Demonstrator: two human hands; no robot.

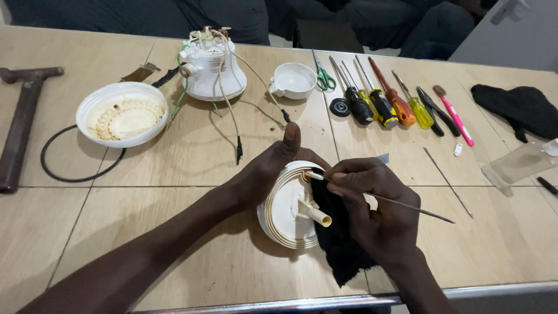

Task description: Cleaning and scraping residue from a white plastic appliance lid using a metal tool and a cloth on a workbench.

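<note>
My left hand (273,168) grips a round white plastic appliance part (286,210) with ribbed rings and a short tube sticking out of its middle, tilted up on the table. My right hand (378,209) holds a thin metal rod (407,204) like a pen, its tip at the part's upper rim. A black cloth (337,244) lies under my right hand against the part.
A row of screwdrivers (381,104) and scissors (324,78) lies at the back right. A white motor base with wires (209,67), a small white cup (293,80), a white lid (122,113), a black ring (70,168) and a hammer (20,125) are on the left. A black cloth (520,107) lies far right.
</note>
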